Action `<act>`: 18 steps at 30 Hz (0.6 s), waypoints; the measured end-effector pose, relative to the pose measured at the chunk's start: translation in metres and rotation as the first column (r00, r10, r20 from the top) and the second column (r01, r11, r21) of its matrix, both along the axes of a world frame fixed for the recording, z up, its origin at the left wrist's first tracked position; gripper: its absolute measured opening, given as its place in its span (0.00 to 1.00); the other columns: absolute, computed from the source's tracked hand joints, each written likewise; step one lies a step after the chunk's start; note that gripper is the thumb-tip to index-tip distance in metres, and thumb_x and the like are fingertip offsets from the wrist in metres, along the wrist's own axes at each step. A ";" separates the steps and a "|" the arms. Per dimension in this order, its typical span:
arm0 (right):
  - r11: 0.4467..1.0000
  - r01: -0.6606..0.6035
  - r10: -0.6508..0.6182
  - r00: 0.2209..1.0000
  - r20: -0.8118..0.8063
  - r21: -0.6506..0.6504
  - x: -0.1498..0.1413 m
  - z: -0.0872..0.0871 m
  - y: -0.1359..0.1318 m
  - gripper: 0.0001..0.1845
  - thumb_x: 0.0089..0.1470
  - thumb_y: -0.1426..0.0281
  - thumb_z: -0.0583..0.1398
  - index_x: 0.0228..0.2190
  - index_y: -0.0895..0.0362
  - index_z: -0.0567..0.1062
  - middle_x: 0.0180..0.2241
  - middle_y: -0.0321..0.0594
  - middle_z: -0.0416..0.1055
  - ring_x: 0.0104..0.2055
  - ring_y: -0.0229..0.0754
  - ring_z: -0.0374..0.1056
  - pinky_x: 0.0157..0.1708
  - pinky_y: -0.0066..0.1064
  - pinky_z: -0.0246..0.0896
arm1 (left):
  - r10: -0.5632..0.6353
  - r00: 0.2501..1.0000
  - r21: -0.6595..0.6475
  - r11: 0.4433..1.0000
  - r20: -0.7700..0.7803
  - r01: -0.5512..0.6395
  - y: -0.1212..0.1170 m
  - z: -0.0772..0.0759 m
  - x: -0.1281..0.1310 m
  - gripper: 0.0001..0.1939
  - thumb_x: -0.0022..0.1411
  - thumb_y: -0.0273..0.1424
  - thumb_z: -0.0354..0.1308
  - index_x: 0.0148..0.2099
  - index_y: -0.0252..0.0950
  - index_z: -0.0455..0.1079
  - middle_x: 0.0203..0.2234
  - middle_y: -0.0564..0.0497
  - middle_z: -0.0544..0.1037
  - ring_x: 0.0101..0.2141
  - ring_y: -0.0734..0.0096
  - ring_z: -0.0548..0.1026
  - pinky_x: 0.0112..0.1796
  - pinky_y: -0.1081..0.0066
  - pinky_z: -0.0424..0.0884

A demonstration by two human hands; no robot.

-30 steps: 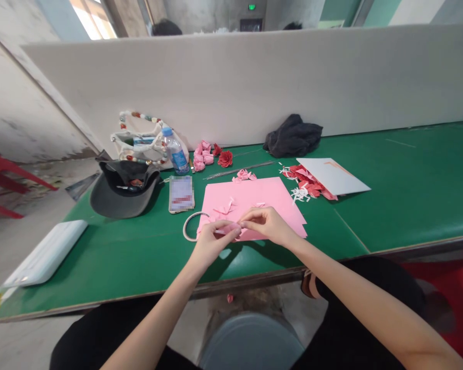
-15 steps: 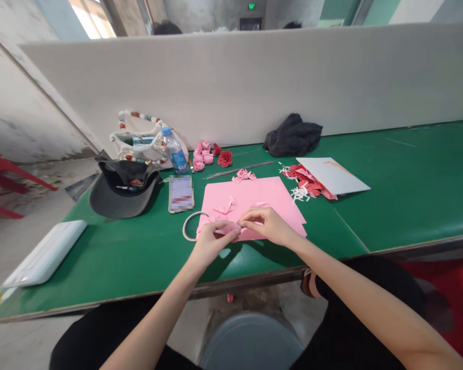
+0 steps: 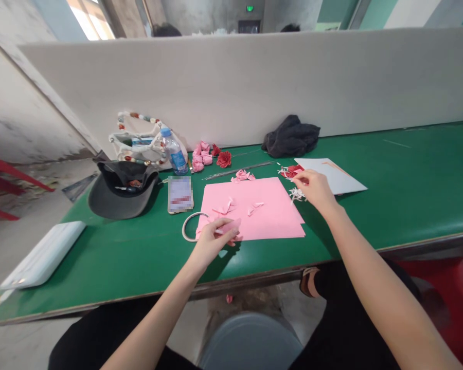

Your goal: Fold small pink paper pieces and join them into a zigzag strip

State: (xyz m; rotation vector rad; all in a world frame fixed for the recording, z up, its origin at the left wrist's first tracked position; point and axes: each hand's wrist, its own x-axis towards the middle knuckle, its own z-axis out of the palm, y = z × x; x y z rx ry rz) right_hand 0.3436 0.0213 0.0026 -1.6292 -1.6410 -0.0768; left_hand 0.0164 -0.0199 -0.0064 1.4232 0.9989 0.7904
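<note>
Pretty fiddly bit of paper work here: the left hand [image 3: 211, 240] was clenched on a small piece of pink paper [image 3: 228, 226], pinched at the near edge of a flat pink paper sheet [image 3: 262, 208] on a green workbench [image 3: 409, 180]. The right hand [image 3: 314, 189] reached over crumpled red paper scraps [image 3: 292, 171], though I can't tell whether it was gripping any.

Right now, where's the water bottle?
In the head view, the plastic water bottle stands in front of the beaded bag, left of the pink paper roses.
</note>
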 end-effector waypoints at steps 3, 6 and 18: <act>0.988 0.128 -0.128 0.992 0.011 -0.082 0.030 -0.007 0.007 0.08 0.46 0.76 0.57 0.25 0.61 0.77 0.31 0.48 0.75 0.30 0.43 0.69 0.36 0.35 0.65 | 0.017 1.000 0.011 1.000 0.001 -0.017 0.000 -0.001 0.000 0.17 0.50 0.38 0.65 0.41 0.34 0.71 0.34 0.50 0.77 0.23 0.73 0.77 0.25 0.75 0.72; 0.962 0.180 -0.179 0.984 0.024 -0.203 0.036 -0.009 0.006 0.13 0.45 0.79 0.54 0.27 0.62 0.79 0.29 0.47 0.76 0.29 0.43 0.70 0.35 0.34 0.64 | 0.039 0.999 0.042 0.998 -0.034 -0.037 0.002 -0.003 -0.002 0.19 0.49 0.38 0.65 0.41 0.35 0.69 0.38 0.48 0.75 0.19 0.78 0.75 0.21 0.76 0.69; 0.911 0.277 -0.248 0.960 0.131 -0.307 0.033 -0.011 0.007 0.19 0.53 0.78 0.50 0.41 0.62 0.78 0.37 0.49 0.77 0.37 0.46 0.72 0.40 0.33 0.64 | 0.021 0.998 0.058 0.998 -0.052 -0.018 0.004 0.001 -0.003 0.16 0.50 0.37 0.64 0.40 0.35 0.71 0.38 0.48 0.77 0.21 0.75 0.76 0.19 0.78 0.68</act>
